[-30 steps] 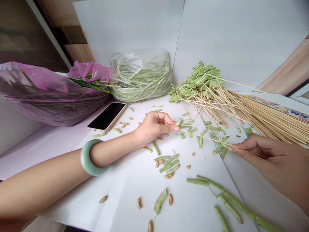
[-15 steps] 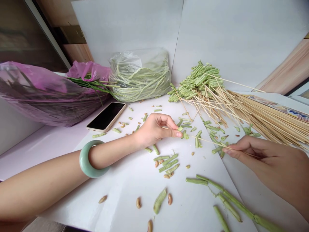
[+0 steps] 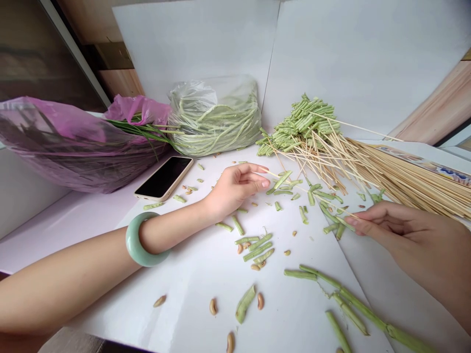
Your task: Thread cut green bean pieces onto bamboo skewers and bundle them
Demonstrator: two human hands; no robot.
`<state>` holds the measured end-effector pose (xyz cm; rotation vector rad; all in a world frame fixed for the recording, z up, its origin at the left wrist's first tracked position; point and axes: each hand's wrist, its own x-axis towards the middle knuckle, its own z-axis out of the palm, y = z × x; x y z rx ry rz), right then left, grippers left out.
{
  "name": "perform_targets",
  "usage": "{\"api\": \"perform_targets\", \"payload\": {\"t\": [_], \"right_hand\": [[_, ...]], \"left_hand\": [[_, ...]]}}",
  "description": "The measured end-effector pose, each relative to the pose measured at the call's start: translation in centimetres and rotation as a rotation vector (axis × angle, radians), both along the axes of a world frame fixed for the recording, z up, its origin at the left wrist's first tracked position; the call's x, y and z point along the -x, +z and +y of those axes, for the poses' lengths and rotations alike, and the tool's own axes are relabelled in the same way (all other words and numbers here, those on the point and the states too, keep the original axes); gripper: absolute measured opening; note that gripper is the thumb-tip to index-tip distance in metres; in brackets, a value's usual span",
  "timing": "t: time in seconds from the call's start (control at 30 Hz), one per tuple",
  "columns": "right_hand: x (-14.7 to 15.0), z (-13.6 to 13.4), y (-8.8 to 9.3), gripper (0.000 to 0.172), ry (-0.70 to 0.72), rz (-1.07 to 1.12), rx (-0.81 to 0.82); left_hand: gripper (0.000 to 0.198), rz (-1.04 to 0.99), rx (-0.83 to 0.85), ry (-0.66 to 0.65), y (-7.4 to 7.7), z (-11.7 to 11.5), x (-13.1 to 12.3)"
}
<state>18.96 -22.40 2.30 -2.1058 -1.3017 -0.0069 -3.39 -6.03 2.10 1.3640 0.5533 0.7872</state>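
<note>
No readable text; the printed packaging [image 3: 447,172] seems too blurred.

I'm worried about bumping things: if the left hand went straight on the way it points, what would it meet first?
Most likely the bamboo skewer in the right hand, whose tip end lies just past the left hand, near a cut green bean piece. Depth is hard to judge here.

Smartphone [image 3: 164,178] on paper [image 3: 191,294], bagged long beans [image 3: 215,117] behind it, bamboo skewers [image 3: 408,179] to the right, bean pieces [image 3: 255,250] in front
</note>
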Motion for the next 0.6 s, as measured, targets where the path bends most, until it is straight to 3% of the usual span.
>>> {"api": "perform_targets", "payload": {"t": [0.1, 0.17, 0.23, 0.3, 0.37, 0.47, 0.6], "right_hand": [[0.0, 0.1, 0.2, 0.028, -0.054, 0.099, -0.047], [0.1, 0.3, 0.3, 0.028, -0.083, 0.095, -0.093], [0.2, 0.4, 0.5, 0.027, -0.101, 0.101, -0.105], [0.3, 0.4, 0.6, 0.026, -0.119, 0.126, -0.099], [0.4, 0.3, 0.7, 0.026, -0.134, 0.149, -0.092], [0.5, 0.3, 0.8, 0.027, -0.148, 0.161, -0.071], [0.5, 0.3, 0.8, 0.028, -0.156, 0.161, -0.065]], "left_hand": [[0.03, 0.028, -0.03, 0.128, 0.1, 0.3, 0.0], [0.023, 0.096, -0.133, 0.12, 0.3, 0.4, 0.1], [0.018, 0.226, -0.307, -0.072, 0.7, 0.2, 0.3], [0.015, 0.375, -0.549, -0.362, 1.2, -0.2, 0.6], [0.014, 0.505, -0.817, -0.553, 1.7, -0.7, 0.9], [0.017, 0.625, -1.05, -0.596, 2.1, -1.2, 1.1], [0.023, 0.694, -1.044, -0.619, 2.3, -1.2, 1.1]]}}
